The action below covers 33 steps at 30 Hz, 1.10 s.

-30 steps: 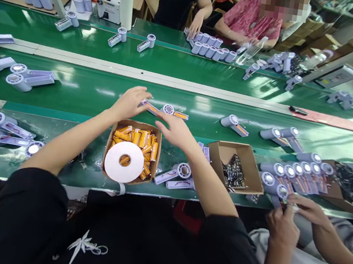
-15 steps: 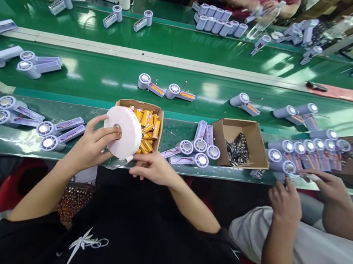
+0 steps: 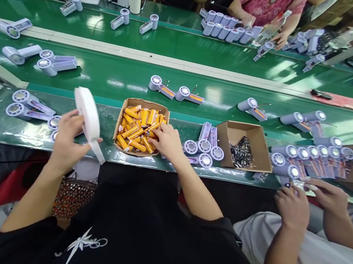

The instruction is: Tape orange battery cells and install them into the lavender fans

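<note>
My left hand (image 3: 70, 139) is closed around a roll of white tape (image 3: 89, 114), tilted nearly edge-on, with a loose end (image 3: 97, 153) hanging down to the right. My right hand (image 3: 168, 142) reaches over the right rim of a small cardboard box (image 3: 117, 129). Its fingers are apart and touch the orange-wrapped batteries (image 3: 136, 132) heaped inside; I see none lifted. Right of this hand lie several pale purple handheld fan bodies (image 3: 204, 146). More fan bodies (image 3: 19, 109) lie left of the tape, some partly hidden behind my left hand.
A second cardboard box (image 3: 224, 135) holds small dark parts (image 3: 242, 151). Several fan bodies (image 3: 182, 93) lie on the green conveyor belt (image 3: 122, 70). At right, a co-worker's hands (image 3: 295, 204) handle a small part beside more fan bodies (image 3: 312, 153). Other people work across the belt.
The tape roll has moved left with my left hand and turned from face-on to nearly edge-on. My right hand has left the tape end and moved up right into the battery box.
</note>
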Each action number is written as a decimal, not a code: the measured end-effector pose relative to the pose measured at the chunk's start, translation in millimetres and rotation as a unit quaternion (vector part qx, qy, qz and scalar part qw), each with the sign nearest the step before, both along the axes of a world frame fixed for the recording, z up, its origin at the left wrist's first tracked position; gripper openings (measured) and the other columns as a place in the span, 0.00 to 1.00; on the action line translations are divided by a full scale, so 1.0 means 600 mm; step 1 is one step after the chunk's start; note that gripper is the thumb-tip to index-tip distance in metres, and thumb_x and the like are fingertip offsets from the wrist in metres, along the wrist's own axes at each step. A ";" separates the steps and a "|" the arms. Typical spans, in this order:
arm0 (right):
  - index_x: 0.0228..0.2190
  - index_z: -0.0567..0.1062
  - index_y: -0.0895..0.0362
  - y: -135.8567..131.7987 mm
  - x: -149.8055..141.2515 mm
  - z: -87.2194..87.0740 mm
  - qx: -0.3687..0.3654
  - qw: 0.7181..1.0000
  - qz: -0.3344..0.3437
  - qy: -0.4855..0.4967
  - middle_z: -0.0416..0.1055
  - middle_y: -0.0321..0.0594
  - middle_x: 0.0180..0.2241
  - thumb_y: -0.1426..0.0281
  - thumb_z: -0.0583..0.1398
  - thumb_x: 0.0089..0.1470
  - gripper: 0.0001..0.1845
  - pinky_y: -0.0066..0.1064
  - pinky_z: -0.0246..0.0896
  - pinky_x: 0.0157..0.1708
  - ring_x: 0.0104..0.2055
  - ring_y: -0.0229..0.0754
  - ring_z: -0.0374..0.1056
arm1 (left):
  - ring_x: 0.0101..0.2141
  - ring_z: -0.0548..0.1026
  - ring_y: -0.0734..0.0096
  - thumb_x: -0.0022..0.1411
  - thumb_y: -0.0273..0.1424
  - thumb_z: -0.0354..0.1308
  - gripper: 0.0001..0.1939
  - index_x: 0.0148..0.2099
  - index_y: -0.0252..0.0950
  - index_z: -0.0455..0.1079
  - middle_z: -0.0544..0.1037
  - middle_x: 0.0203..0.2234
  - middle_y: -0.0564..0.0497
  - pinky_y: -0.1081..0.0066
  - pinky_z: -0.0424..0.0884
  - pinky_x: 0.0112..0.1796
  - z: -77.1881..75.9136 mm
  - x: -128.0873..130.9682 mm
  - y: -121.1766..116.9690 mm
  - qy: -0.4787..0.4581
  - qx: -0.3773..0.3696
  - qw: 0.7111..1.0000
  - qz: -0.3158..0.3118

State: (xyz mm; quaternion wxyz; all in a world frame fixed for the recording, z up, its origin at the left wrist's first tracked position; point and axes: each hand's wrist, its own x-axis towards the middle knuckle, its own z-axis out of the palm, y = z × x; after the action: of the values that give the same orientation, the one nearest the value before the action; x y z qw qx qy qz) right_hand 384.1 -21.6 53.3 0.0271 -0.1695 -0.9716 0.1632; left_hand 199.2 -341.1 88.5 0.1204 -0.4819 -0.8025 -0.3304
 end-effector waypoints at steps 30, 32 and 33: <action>0.66 0.75 0.46 0.017 -0.025 0.036 -0.542 0.790 -0.014 0.285 0.79 0.43 0.65 0.46 0.69 0.63 0.36 0.37 0.83 0.43 0.43 0.43 0.81 | 0.62 0.70 0.40 0.59 0.24 0.65 0.30 0.64 0.45 0.78 0.84 0.53 0.43 0.39 0.68 0.64 -0.059 0.051 0.084 0.049 -0.078 0.994 -0.062; 0.66 0.75 0.45 0.020 -0.029 0.048 -0.557 0.782 0.014 0.279 0.76 0.42 0.68 0.46 0.69 0.64 0.35 0.32 0.80 0.32 0.35 0.39 0.78 | 0.62 0.70 0.41 0.60 0.24 0.64 0.30 0.64 0.44 0.78 0.84 0.53 0.43 0.40 0.68 0.64 -0.058 0.049 0.081 0.053 -0.071 0.994 -0.060; 0.66 0.75 0.45 0.023 -0.034 0.052 -0.560 0.781 0.026 0.274 0.76 0.42 0.68 0.47 0.69 0.64 0.35 0.31 0.78 0.28 0.32 0.37 0.77 | 0.62 0.70 0.41 0.60 0.24 0.64 0.30 0.64 0.44 0.78 0.84 0.53 0.43 0.40 0.68 0.64 -0.057 0.048 0.080 0.055 -0.069 0.994 -0.058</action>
State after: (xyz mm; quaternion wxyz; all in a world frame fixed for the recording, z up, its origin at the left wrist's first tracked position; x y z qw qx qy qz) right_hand 363.8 -8.0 84.6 0.1884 -0.0772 -0.6646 0.7189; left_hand 227.8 -293.2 54.4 0.1116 -0.5523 -0.7861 -0.2541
